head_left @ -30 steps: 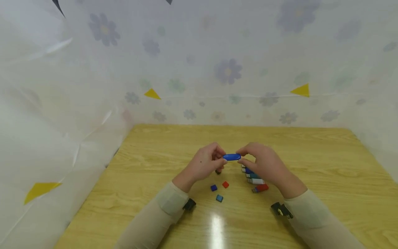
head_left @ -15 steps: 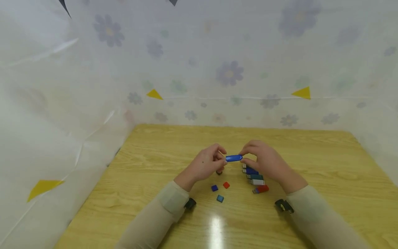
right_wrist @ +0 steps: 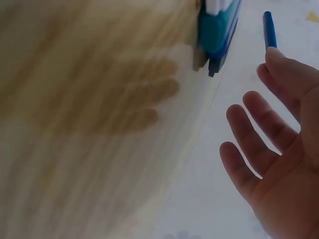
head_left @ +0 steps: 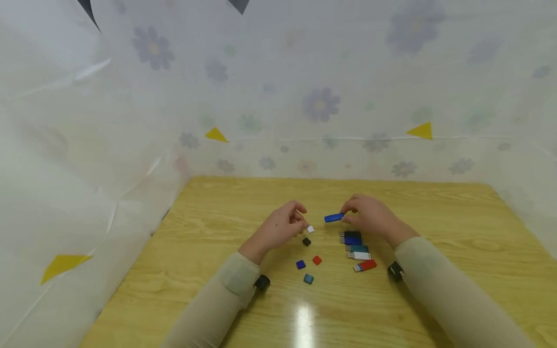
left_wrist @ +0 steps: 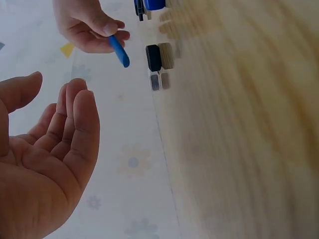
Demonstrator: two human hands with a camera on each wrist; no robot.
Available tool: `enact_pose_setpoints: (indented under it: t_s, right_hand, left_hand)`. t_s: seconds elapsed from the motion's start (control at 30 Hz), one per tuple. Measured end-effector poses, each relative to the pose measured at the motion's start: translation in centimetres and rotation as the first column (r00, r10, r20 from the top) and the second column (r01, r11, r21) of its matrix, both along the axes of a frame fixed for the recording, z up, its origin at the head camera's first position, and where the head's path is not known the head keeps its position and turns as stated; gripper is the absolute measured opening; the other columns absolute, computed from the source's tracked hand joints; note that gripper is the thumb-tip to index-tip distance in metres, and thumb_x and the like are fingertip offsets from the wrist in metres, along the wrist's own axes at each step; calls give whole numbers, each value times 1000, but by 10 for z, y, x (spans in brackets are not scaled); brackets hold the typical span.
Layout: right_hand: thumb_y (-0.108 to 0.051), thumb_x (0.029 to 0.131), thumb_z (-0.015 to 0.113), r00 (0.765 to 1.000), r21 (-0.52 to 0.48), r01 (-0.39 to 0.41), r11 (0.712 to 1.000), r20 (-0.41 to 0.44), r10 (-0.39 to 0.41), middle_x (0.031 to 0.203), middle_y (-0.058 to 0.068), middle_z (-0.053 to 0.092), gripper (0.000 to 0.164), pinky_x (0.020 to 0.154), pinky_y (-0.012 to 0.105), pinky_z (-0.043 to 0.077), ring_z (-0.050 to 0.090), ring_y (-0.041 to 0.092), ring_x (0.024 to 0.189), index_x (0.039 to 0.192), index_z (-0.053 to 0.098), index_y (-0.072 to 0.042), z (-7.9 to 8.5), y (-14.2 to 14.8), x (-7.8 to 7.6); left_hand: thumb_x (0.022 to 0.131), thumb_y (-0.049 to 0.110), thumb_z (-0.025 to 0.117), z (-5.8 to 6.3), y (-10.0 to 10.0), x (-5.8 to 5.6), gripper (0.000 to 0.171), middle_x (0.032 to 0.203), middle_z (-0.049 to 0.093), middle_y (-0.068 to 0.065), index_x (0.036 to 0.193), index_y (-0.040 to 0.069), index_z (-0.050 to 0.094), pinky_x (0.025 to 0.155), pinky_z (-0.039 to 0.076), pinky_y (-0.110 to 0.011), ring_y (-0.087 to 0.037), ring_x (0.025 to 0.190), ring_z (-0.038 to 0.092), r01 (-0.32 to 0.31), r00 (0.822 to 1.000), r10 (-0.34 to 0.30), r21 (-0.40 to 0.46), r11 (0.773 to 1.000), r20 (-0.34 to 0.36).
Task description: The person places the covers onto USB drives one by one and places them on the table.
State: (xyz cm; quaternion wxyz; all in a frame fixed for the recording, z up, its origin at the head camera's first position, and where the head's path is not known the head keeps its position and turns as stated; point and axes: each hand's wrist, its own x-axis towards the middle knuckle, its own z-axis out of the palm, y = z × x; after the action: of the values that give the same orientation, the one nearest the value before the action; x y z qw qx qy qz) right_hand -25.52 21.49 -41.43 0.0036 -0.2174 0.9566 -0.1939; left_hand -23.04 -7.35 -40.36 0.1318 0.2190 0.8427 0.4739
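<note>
My right hand [head_left: 370,215] pinches one end of a blue USB flash drive [head_left: 333,218] between thumb and index finger, above the table. No metal plug shows on it. In the right wrist view the other fingers spread loosely away from the drive [right_wrist: 269,31]. My left hand [head_left: 280,229] is apart from the drive, and the left wrist view shows nothing between its thumb and relaxed fingers [left_wrist: 85,124]. Near its fingertips lie a small white cap [head_left: 311,229] and a black cap [head_left: 306,241].
Below my right hand, several USB drives lie in a column: black [head_left: 353,234], blue [head_left: 351,240], teal [head_left: 359,248], white [head_left: 360,255] and red [head_left: 366,265]. Small caps lie left of them: red [head_left: 317,260], dark blue [head_left: 300,264], teal [head_left: 308,279]. Patterned sheeting [head_left: 261,96] surrounds the wooden table [head_left: 209,208].
Both hands held the blue flash drive before. My left hand has let go and drawn left, uncovering the white cap; my right hand has moved slightly right with the drive.
</note>
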Motion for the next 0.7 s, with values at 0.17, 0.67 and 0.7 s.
enact_pose_setpoints:
  t_s: [0.17, 0.67, 0.7]
  right_hand:
    - [-25, 95, 69, 999, 59, 6, 998, 45, -9, 112, 4, 65, 18, 88, 50, 51, 62, 26, 98, 109, 77, -16, -3, -5, -12]
    - [-26, 89, 71, 999, 189, -22, 982, 52, 12, 111, 4, 64, 18, 87, 50, 52, 61, 25, 96, 104, 79, -19, -5, -15, -21]
    - [-26, 90, 71, 999, 183, -21, 983, 47, 13, 113, 5, 64, 19, 89, 51, 51, 62, 27, 100, 106, 79, -18, -5, -13, -21]
  left_hand:
    - [102, 31, 64, 2, -4, 1, 32, 104, 69, 0, 129, 18, 55, 75, 54, -38, -27, 95, 68, 7, 1000, -7, -15, 1000, 17]
    - [102, 35, 62, 3, -9, -1, 33, 105, 65, 6, 130, 19, 56, 77, 53, -39, -20, 95, 67, 24, 1000, -23, -91, 996, 12]
    - [102, 35, 62, 3, -8, -1, 33, 105, 65, 7, 130, 19, 57, 77, 53, -39, -19, 95, 67, 25, 1000, -24, -96, 995, 12]
